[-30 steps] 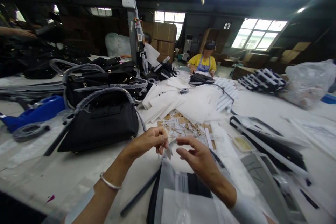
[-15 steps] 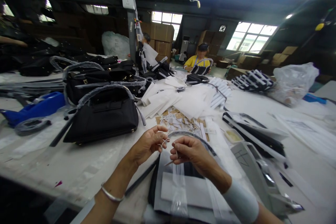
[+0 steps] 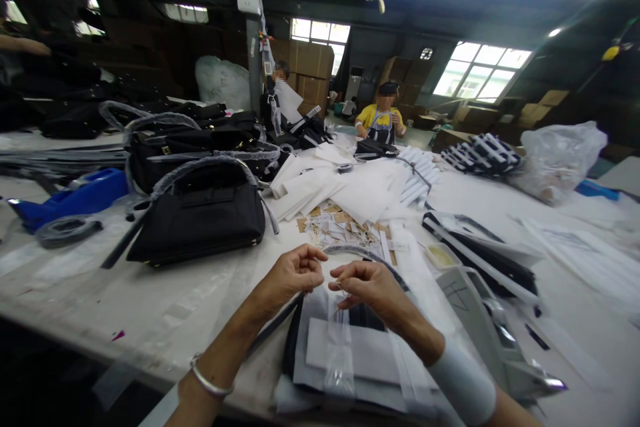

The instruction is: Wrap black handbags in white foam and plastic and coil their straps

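Note:
My left hand (image 3: pixel 296 271) is closed in a pinch, fingertips together, above the bag in front of me. A thin white string was looped round these fingers a moment ago; its end there is now mostly hidden. My right hand (image 3: pixel 367 285) is just beside it, thumb and forefinger pinching the thin white string (image 3: pixel 340 284). Below both hands lies a black handbag (image 3: pixel 291 347), covered by grey and white sheets (image 3: pixel 357 350) and clear plastic strips. Its wrapped handle (image 3: pixel 357 250) arches behind my hands.
Small tags with strings (image 3: pixel 345 227) lie on cardboard ahead, before white paper sheets (image 3: pixel 360 190). Wrapped black handbags (image 3: pixel 200 223) and a blue tape dispenser (image 3: pixel 83 200) stand left. A grey tape dispenser (image 3: pixel 480 327) and a small tray (image 3: pixel 443 257) are right. A co-worker (image 3: pixel 383 117) sits opposite.
My left fingers have closed from a looser curl around the string loop into a pinch. The thin pointed thing under my right hand no longer shows clearly. The co-worker opposite has lowered a bag.

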Available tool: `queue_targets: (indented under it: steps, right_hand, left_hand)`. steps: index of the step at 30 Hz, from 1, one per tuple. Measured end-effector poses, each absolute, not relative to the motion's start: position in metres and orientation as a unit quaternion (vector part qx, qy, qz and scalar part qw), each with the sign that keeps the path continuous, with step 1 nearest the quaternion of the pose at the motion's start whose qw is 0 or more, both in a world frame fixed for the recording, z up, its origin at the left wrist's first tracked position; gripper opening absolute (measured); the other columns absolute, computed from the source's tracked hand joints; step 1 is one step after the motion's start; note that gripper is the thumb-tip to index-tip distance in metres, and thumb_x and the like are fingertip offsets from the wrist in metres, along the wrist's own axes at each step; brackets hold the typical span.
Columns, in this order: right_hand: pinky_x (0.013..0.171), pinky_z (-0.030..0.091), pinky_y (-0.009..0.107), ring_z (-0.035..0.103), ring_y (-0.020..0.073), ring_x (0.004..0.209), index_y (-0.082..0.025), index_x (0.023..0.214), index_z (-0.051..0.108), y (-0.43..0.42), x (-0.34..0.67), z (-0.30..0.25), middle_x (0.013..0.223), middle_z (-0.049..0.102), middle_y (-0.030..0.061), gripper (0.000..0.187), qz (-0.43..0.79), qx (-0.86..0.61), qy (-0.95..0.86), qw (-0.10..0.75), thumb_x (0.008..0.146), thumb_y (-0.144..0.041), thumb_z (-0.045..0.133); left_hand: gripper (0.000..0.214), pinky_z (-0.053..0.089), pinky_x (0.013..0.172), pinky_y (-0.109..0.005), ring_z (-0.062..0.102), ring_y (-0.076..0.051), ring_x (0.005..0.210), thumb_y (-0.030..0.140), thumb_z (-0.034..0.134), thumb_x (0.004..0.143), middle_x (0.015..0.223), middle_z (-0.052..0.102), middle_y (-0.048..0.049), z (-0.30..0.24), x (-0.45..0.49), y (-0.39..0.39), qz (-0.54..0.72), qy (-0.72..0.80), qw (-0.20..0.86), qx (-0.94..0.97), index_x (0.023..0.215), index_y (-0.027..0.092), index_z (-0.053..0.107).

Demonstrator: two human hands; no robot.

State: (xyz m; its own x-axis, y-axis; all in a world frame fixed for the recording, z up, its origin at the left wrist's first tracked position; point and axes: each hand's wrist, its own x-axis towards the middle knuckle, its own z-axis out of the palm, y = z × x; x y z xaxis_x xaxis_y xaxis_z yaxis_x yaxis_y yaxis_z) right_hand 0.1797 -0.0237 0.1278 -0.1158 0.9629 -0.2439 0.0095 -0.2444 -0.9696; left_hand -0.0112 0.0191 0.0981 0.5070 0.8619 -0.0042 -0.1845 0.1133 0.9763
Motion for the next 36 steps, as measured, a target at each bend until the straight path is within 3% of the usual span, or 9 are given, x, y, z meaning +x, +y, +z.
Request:
queue_targets:
  steps: [4, 9, 12, 16, 21, 25, 27, 30, 36]
  right_hand:
    - [0.059, 0.06, 0.031, 0.07, 0.0318, 0.095, -0.013, 0.064, 0.065, -0.027, 0.183, 0.125, 0.106, 0.066, 0.0127, 0.028, 0.605, -0.514, -0.465, 0.391, 0.061, -0.035, 0.082]
    - [0.061, 0.061, 0.031, 0.07, 0.0269, 0.096, -0.019, 0.103, 0.065, -0.028, 0.18, 0.133, 0.107, 0.067, 0.0078, 0.039, 0.671, -0.44, -0.461, 0.38, 0.072, -0.04, 0.078]
    - [0.049, 0.055, 0.026, 0.067, 0.0154, 0.063, -0.017, 0.091, 0.064, -0.024, 0.176, 0.133, 0.09, 0.07, 0.0047, 0.037, 0.644, -0.461, -0.495, 0.358, 0.073, -0.047, 0.076]
    - [0.036, 0.035, 0.02, 0.044, 0.0064, 0.037, -0.016, 0.07, 0.062, -0.017, 0.18, 0.133, 0.058, 0.061, -0.0022, 0.032, 0.567, -0.513, -0.573, 0.295, 0.074, -0.047, 0.072]
    - [0.058, 0.043, 0.025, 0.058, 0.0138, 0.059, -0.018, 0.069, 0.07, -0.004, 0.203, 0.159, 0.062, 0.065, 0.0008, 0.02, 0.347, -0.565, -0.714, 0.227, 0.08, -0.034, 0.066]
    - [0.083, 0.044, 0.034, 0.065, 0.0207, 0.082, -0.021, 0.076, 0.075, 0.012, 0.212, 0.168, 0.076, 0.072, 0.0051, 0.013, 0.116, -0.59, -0.79, 0.12, 0.082, -0.029, 0.067]
    - [0.074, 0.045, 0.031, 0.065, 0.019, 0.072, -0.02, 0.074, 0.074, 0.023, 0.209, 0.154, 0.072, 0.072, 0.0046, 0.013, 0.143, -0.609, -0.778, 0.058, 0.081, -0.027, 0.066]
    - [0.052, 0.039, 0.025, 0.058, 0.0147, 0.05, -0.018, 0.063, 0.069, 0.041, 0.201, 0.115, 0.057, 0.066, 0.0015, 0.011, 0.317, -0.64, -0.7, 0.006, 0.073, -0.02, 0.066]
    - [0.041, 0.03, 0.023, 0.044, 0.0103, 0.037, -0.017, 0.046, 0.057, 0.071, 0.179, 0.039, 0.042, 0.054, -0.0018, 0.023, 0.483, -0.641, -0.595, 0.05, 0.067, -0.014, 0.066]
  left_hand:
    - [0.037, 0.034, 0.05, -0.019, 0.043, -0.006, 0.055, 0.026, 0.075, 0.069, 0.068, 0.055, 0.005, 0.101, -0.012, 0.02, 0.443, 0.302, 0.67, 0.513, 0.101, 0.015, 0.059]
    - [0.044, 0.034, 0.049, -0.019, 0.046, -0.007, 0.054, 0.032, 0.076, 0.071, 0.07, 0.059, 0.0033, 0.109, -0.004, 0.017, 0.404, 0.316, 0.648, 0.563, 0.107, 0.015, 0.057]
    - [0.047, 0.035, 0.049, -0.019, 0.047, -0.008, 0.055, 0.033, 0.075, 0.073, 0.069, 0.059, 0.0038, 0.113, 0.001, 0.018, 0.408, 0.323, 0.623, 0.584, 0.111, 0.016, 0.055]
    - [0.047, 0.031, 0.045, -0.018, 0.043, -0.007, 0.051, 0.036, 0.073, 0.073, 0.065, 0.056, 0.0059, 0.112, 0.002, 0.02, 0.369, 0.299, 0.647, 0.597, 0.111, 0.017, 0.051]
    - [0.04, 0.04, 0.052, -0.021, 0.047, -0.01, 0.053, 0.045, 0.059, 0.083, 0.066, 0.053, 0.0051, 0.088, -0.006, 0.037, 0.349, 0.365, 0.616, 0.605, 0.11, 0.018, 0.051]
    - [0.017, 0.045, 0.065, -0.025, 0.059, -0.016, 0.072, 0.028, 0.055, 0.08, 0.078, 0.061, -0.0023, 0.048, -0.016, 0.061, 0.337, 0.502, 0.533, 0.592, 0.094, 0.018, 0.055]
    - [0.011, 0.044, 0.062, -0.025, 0.06, -0.017, 0.071, 0.022, 0.055, 0.076, 0.075, 0.061, -0.0028, 0.03, -0.017, 0.069, 0.315, 0.529, 0.534, 0.579, 0.086, 0.019, 0.057]
    - [0.013, 0.044, 0.056, -0.024, 0.058, -0.015, 0.064, 0.022, 0.051, 0.077, 0.072, 0.06, -0.0021, 0.012, -0.013, 0.074, 0.284, 0.549, 0.555, 0.556, 0.086, 0.018, 0.058]
    - [0.025, 0.047, 0.052, -0.024, 0.058, -0.013, 0.057, 0.029, 0.055, 0.075, 0.076, 0.062, -0.0015, 0.005, -0.003, 0.076, 0.271, 0.523, 0.613, 0.527, 0.096, 0.016, 0.061]
